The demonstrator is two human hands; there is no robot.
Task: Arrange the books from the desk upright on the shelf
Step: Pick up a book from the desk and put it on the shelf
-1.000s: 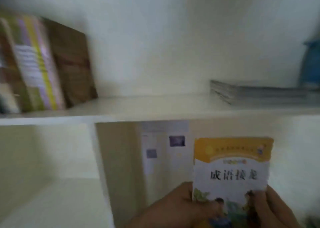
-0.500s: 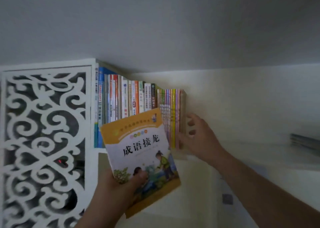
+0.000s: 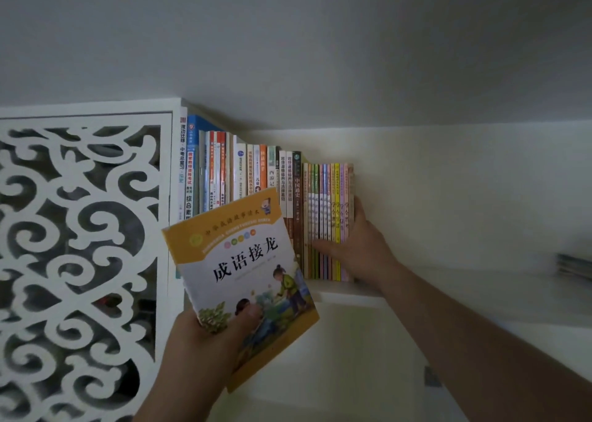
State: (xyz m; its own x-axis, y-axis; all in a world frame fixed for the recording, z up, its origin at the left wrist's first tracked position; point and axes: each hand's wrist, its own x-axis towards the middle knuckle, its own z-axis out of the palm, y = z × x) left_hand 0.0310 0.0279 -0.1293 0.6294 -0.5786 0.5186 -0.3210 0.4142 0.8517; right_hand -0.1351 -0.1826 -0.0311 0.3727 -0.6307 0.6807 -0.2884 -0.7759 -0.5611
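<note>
My left hand (image 3: 205, 341) grips the lower edge of a yellow-and-white children's book (image 3: 243, 271), cover toward me, held up in front of the shelf. A row of upright books (image 3: 256, 178) stands on the white shelf (image 3: 346, 295), ending on the right in several thin pastel-spined books (image 3: 330, 203). My right hand (image 3: 358, 248) grips that thin group: the thumb lies across the spines and the fingers reach round the right-most book.
A white carved fretwork panel (image 3: 80, 261) fills the left side. A low stack of flat books (image 3: 575, 266) lies on the shelf at far right. The shelf board between the row and that stack is bare. The ceiling is above.
My right hand moved from near the row's end onto the thin books and now holds them. The book in my left hand stays tilted before the shelf; one second ago both hands held it lower down.
</note>
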